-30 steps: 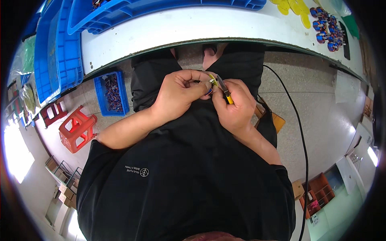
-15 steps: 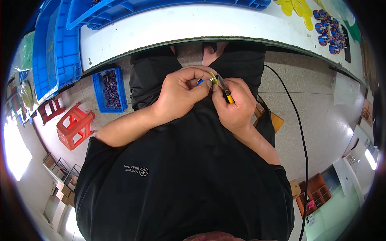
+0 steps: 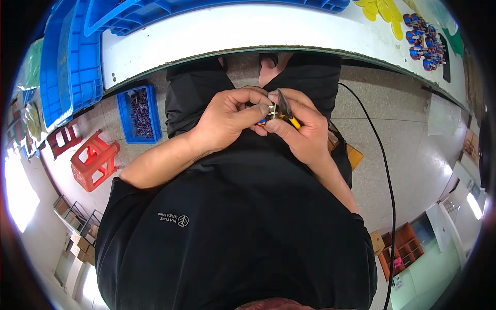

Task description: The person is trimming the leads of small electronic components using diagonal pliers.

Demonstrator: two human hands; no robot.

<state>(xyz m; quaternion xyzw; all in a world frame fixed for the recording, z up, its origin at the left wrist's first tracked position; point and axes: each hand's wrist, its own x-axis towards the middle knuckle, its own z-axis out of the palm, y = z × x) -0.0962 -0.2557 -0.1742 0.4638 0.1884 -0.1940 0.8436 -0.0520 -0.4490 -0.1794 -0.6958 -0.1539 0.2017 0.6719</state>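
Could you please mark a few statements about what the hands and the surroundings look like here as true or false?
1. The right hand holds a small tool with yellow handles. True.
2. The left hand rests flat on the white table. False: it is held over the lap and grips a small part against the tool.
3. A red stool stands on the floor at the person's left. True.
4. The blue bin on the floor is on the person's right. False: it is on the left, near the stool.
5. A black cable runs across the floor on the right. True.
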